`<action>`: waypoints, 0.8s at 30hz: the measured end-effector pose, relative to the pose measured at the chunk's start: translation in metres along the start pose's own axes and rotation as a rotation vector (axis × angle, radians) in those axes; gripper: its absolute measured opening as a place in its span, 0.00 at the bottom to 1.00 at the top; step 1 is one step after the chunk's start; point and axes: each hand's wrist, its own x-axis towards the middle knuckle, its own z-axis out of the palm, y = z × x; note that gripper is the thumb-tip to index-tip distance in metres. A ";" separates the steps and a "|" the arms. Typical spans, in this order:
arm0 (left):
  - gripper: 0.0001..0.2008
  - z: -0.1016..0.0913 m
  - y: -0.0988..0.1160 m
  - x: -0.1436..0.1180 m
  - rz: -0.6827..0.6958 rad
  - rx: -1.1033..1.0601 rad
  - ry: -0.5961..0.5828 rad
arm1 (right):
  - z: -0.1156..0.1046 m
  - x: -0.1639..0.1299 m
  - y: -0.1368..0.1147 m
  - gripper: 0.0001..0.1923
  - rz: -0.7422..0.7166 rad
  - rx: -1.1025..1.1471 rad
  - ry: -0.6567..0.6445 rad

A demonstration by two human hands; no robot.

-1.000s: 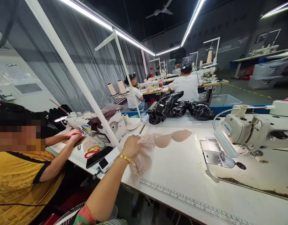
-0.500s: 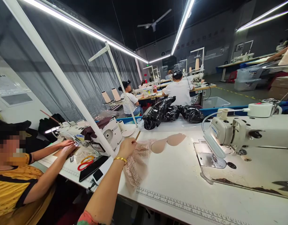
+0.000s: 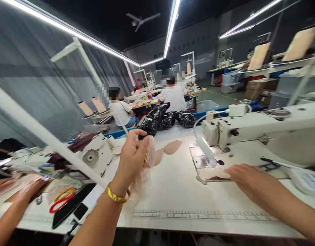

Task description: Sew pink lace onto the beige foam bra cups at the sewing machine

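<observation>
- The left hand (image 3: 133, 155), a gold bangle (image 3: 115, 196) at its wrist, is clenched on a pale lace piece (image 3: 144, 164), which is held lifted above the desk (image 3: 178, 191) near its front edge; the lace hangs down from the fist.
- The right hand (image 3: 246, 177) is laid flat and released, grasping nothing, just beside the sewing machine (image 3: 249, 131) bed.
- A printed ruler (image 3: 198, 216) is seen along the front edge.
- Two foam cups (image 3: 169, 150) lie farther back, towards the far edge.
- A likely risk is judged: the dangling lace could be snagged on the machine, since it hangs loose.
- A co-worker's hands (image 3: 26, 191) are at the left.
</observation>
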 end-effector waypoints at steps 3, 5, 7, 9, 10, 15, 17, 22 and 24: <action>0.23 0.037 -0.018 -0.012 -0.317 -0.183 -0.547 | -0.009 -0.013 0.047 0.22 0.133 -0.239 -0.155; 0.25 0.059 -0.035 -0.017 -0.429 -0.308 -0.720 | -0.015 -0.018 0.063 0.20 0.166 -0.223 -0.253; 0.30 0.076 -0.049 -0.021 -0.499 -0.413 -0.806 | -0.018 -0.018 0.069 0.17 0.152 -0.188 -0.290; 0.36 0.088 -0.055 -0.025 -0.534 -0.476 -0.852 | -0.016 -0.016 0.069 0.14 0.116 -0.196 -0.279; 0.39 0.092 -0.056 -0.026 -0.538 -0.491 -0.865 | -0.014 -0.014 0.069 0.13 0.098 -0.215 -0.267; 0.41 0.102 -0.051 -0.033 -0.533 -0.484 -0.876 | -0.008 -0.006 0.057 0.13 0.049 -0.213 -0.202; 0.42 0.104 -0.048 -0.034 -0.537 -0.473 -0.872 | -0.012 0.001 0.039 0.13 0.063 -0.118 -0.164; 0.44 0.109 -0.045 -0.034 -0.514 -0.480 -0.900 | -0.029 0.024 -0.032 0.07 0.145 0.191 -0.227; 0.43 0.112 -0.044 -0.034 -0.493 -0.467 -0.903 | -0.033 0.034 -0.056 0.04 0.080 0.219 -0.230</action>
